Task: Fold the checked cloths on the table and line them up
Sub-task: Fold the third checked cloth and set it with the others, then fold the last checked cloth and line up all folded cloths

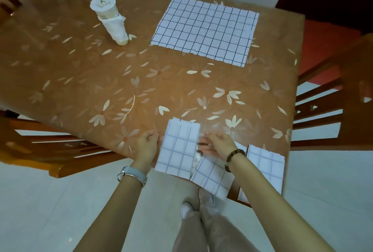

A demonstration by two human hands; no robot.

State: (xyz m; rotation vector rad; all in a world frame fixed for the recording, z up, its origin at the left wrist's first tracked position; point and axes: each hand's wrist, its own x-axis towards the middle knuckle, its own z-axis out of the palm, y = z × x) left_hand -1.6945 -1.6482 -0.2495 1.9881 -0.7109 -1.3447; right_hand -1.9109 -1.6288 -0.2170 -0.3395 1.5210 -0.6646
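Observation:
Three folded checked cloths lie at the table's near edge. The left folded cloth (178, 148) lies straight, the middle one (212, 177) is tilted and hangs over the edge, and the right one (266, 163) sits near the corner. My left hand (147, 142) rests beside the left cloth's left edge, fingers curled, with nothing seen in it. My right hand (218, 144) is blurred by motion at that cloth's right edge, above the middle cloth, fingers stretched out. A large unfolded checked cloth (203, 29) lies flat at the far right.
The table (121, 80) has a brown flowered cover. A white cup with a straw, wrapped in tissue (110, 19), stands at the far left. Wooden chairs (333, 100) stand on the right, on the left and behind the table.

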